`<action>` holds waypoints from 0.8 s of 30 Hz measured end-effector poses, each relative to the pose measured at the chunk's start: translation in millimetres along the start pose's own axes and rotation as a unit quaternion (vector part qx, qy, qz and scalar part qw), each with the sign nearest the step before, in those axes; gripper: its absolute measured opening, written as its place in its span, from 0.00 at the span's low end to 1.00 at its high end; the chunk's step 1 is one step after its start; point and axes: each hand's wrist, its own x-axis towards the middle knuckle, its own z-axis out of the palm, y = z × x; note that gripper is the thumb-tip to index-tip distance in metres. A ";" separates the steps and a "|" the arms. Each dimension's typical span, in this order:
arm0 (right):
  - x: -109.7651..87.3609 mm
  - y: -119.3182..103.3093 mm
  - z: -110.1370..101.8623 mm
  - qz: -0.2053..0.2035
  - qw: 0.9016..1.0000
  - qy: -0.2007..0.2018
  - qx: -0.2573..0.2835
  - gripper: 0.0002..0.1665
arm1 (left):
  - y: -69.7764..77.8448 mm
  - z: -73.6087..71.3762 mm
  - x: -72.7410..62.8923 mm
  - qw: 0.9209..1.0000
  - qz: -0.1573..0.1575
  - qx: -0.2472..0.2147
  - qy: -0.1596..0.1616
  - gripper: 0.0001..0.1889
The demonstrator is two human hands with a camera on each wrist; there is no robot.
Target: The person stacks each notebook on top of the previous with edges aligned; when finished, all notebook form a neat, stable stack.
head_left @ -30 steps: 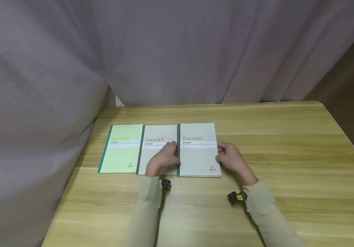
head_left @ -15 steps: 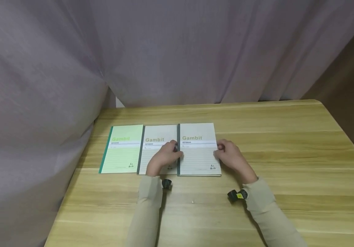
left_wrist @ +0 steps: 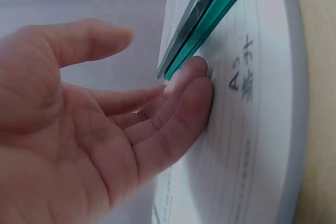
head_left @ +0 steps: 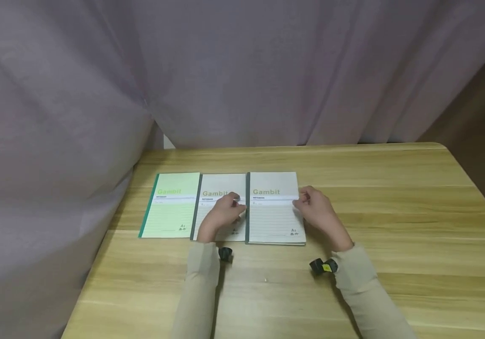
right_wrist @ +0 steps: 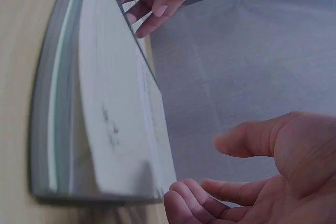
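Note:
On the table, a grey-spined notebook [head_left: 274,221] tops a small stack on the right of a row. In the left wrist view a green spine [left_wrist: 209,22] shows under its grey one. My left hand [head_left: 224,212] is over the middle notebook [head_left: 222,183], beside the stack's spine; its fingertips rest on that cover, thumb raised and apart. By the stack's right edge is my right hand [head_left: 319,211], thumb apart from the fingers and nothing gripped. Its fingertips are close to the edge; contact is unclear. The top cover's lower corner lifts slightly in the right wrist view.
A notebook with a light green cover [head_left: 172,212] lies at the row's left end. The wooden table [head_left: 394,212] extends to the right and front. A grey-purple curtain [head_left: 234,70] hangs behind it and along the left side.
Both hands have loosened from the sides of the stack and shifted slightly toward its far end. My left thumb has come off the spine. The notebooks stay in their row; the head view shifts slightly.

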 end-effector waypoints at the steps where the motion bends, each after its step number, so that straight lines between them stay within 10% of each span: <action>1: -0.2 -2.2 1.6 -0.005 1.000 0.001 0.001 0.29 | -1.8 -1.1 -0.6 1.000 0.000 0.003 0.001 0.27; 24: 14.1 -48.2 13.1 -0.035 0.999 0.000 0.033 0.26 | -23.4 -41.3 -15.5 0.998 0.013 0.015 0.061 0.25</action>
